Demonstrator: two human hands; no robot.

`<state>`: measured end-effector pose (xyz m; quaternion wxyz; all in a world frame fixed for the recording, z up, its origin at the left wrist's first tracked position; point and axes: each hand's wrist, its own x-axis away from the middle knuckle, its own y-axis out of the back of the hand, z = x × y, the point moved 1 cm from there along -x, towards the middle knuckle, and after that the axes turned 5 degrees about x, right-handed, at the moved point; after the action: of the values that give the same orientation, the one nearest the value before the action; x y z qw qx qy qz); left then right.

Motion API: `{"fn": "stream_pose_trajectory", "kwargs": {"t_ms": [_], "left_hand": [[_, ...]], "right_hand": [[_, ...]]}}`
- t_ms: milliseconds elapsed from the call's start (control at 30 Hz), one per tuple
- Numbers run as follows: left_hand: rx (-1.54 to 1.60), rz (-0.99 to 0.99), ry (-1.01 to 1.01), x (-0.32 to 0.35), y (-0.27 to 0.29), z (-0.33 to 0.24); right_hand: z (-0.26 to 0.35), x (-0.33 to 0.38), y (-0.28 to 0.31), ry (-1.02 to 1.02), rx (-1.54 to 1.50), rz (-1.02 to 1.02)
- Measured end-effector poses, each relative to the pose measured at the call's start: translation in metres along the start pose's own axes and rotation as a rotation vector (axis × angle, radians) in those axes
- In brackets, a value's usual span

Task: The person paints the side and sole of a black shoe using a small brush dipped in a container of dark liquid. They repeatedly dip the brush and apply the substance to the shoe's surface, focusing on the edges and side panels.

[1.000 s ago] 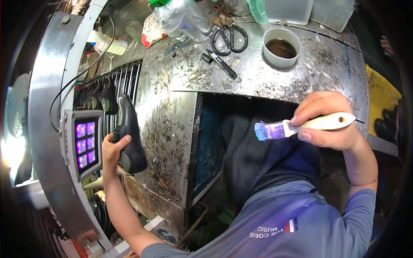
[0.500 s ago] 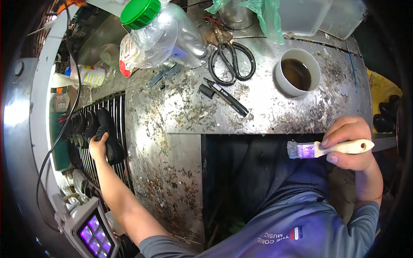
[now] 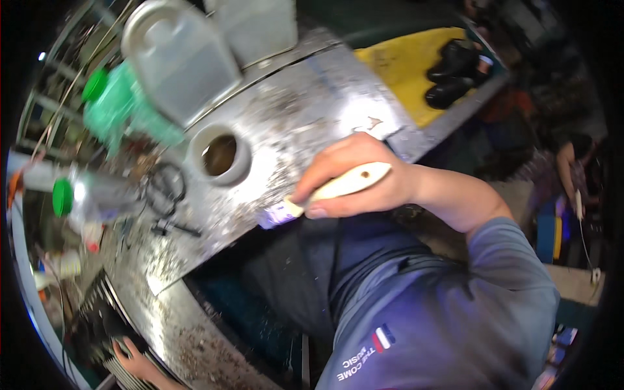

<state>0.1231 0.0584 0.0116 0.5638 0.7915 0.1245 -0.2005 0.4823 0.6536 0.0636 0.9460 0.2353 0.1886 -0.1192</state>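
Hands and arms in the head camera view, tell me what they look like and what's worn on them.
The bare right hand wears no glove, and no watch or band shows at its wrist. That arm's short, loose, grey-blue cloth sleeve ends near the elbow. The bare left hand, small and blurred, shows no glove either; its sleeve is out of view.

Stained metal bench: white cup of dark liquid, black-handled scissors, marker.

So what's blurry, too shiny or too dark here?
Head view: the brush looks smeared and partly purple; head view: white glare on the metal table; head view: black corners, and murky dark things by the left hand.
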Motion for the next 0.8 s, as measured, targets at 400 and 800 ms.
{"fn": "stream_pose_trajectory", "kwargs": {"t_ms": [400,800], "left_hand": [[0.012,0.22,-0.585,0.199,0.069,-0.206],[0.121,0.295,-0.449,0.259,0.071,-0.249]], "right_hand": [[-0.154,0.144,0.244,-0.644,1.428,0.168],[-0.231,0.186,0.284,-0.956,1.581,0.72]]}}
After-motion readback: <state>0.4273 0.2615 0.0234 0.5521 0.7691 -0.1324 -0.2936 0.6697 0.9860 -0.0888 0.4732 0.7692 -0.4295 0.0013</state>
